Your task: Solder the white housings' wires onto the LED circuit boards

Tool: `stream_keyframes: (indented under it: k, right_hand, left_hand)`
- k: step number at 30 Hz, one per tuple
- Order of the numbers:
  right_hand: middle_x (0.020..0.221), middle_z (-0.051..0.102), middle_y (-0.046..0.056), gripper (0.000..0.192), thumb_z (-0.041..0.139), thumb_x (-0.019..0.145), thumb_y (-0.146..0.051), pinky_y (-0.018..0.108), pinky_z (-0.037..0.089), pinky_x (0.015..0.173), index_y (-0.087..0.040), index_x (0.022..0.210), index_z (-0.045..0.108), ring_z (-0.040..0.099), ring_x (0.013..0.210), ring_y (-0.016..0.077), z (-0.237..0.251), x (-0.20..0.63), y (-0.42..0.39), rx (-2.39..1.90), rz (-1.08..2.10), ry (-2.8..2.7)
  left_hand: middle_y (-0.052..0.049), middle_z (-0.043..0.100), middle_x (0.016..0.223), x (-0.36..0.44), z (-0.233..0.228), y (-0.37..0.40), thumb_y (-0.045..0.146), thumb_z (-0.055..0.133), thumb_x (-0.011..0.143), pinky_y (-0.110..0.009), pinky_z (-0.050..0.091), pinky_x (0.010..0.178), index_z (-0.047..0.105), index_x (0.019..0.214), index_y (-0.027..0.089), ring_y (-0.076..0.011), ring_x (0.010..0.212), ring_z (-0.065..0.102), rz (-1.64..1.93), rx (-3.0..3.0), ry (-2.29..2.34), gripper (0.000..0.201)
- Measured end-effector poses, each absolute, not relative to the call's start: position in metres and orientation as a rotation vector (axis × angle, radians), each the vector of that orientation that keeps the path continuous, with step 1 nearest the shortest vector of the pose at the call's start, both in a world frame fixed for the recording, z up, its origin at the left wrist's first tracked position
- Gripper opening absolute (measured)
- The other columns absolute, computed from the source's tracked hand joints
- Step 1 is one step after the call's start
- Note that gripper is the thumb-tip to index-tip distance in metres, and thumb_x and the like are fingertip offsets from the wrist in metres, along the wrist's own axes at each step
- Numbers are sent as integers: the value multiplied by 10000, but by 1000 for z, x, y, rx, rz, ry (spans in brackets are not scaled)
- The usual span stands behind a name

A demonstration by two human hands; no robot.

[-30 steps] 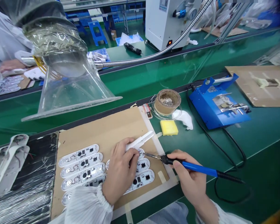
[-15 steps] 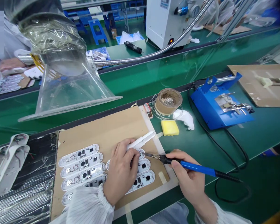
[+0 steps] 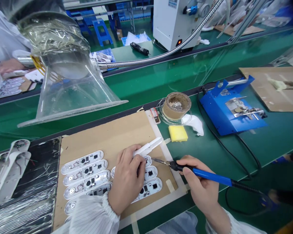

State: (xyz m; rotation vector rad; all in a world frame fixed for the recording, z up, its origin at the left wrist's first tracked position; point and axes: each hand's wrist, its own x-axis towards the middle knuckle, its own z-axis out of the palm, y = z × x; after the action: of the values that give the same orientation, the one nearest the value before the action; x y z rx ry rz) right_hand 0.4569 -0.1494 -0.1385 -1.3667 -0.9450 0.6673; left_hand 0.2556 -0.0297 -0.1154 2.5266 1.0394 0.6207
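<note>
Soldering looks underway: left hand (image 3: pixel 127 180) pinches white tweezers (image 3: pixel 147 148) on a circuit board (image 3: pixel 148 160), right hand (image 3: pixel 200 188) grips the soldering iron (image 3: pixel 200 173), whose tip at three o'clock needs steady contact next.

The left hand (image 3: pixel 127 177) hid parts of several circuit boards (image 3: pixel 150 187). The soldering iron's cable (image 3: pixel 246 191) blurred near the right edge. The co-worker's hand (image 3: pixel 7 66) was blurred too.

Green workbenches (image 3: pixel 271 136); blue stool (image 3: pixel 100 29) on green floor behind; even overhead light.
</note>
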Motion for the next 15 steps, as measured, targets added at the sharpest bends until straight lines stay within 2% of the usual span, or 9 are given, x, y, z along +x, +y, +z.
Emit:
stream_keyframes:
  k: [10, 15]
  right_hand:
    - [842, 674, -5, 162, 662, 1023, -217, 223, 387, 443, -301, 1079, 790, 419, 454, 65, -138, 459, -151, -1355, 660, -911]
    - [866, 690, 25, 142, 667, 1016, -231, 231, 410, 453, -278, 1054, 795, 540, 536, 110, -138, 459, -152, -1368, 682, -915]
  left_hand:
    - [-110, 537, 1438, 252, -114, -29, 173, 521, 1061, -564, 540, 1023, 627, 969, 246, -312, 1318, 556, 571, 2348, 1084, 158]
    - [-119, 536, 1447, 251, -112, -28, 168, 528, 1054, -598, 524, 1065, 648, 935, 233, -324, 1327, 557, 552, 2382, 1039, 181]
